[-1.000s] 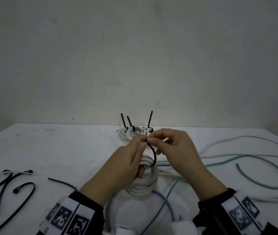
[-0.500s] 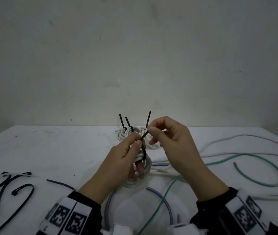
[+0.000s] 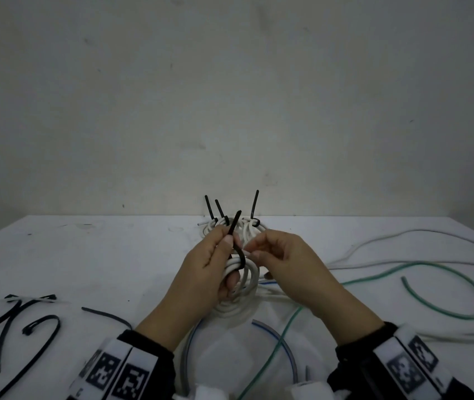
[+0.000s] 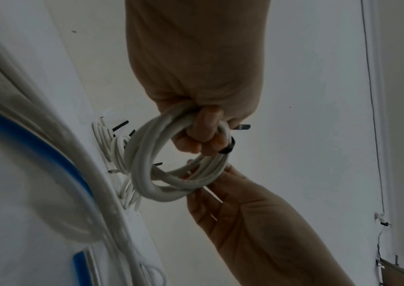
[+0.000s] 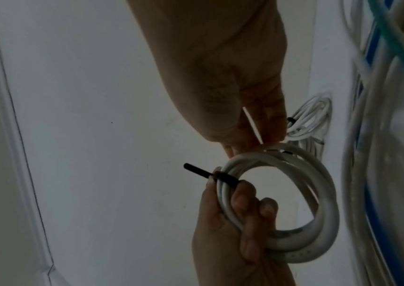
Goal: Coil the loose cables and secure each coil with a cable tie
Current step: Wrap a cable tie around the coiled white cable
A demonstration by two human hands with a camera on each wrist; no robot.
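Above table (image 3: 114,255), tie (image 3: 234,226) now left-held.

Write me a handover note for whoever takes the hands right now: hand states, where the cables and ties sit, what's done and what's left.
Left hand grips the white coil held above the table, thumb and finger pinching the tail of the black cable tie looped round it.
Right hand pinches at the coil beside the tie's loop.
Done: tied white coils lie at the far edge of the table, ties sticking up.
Left: finish this tie; whether it is fully tight I cannot tell. Then coil the green cable, the blue cable and the loose white cable. Spare ties lie front left.
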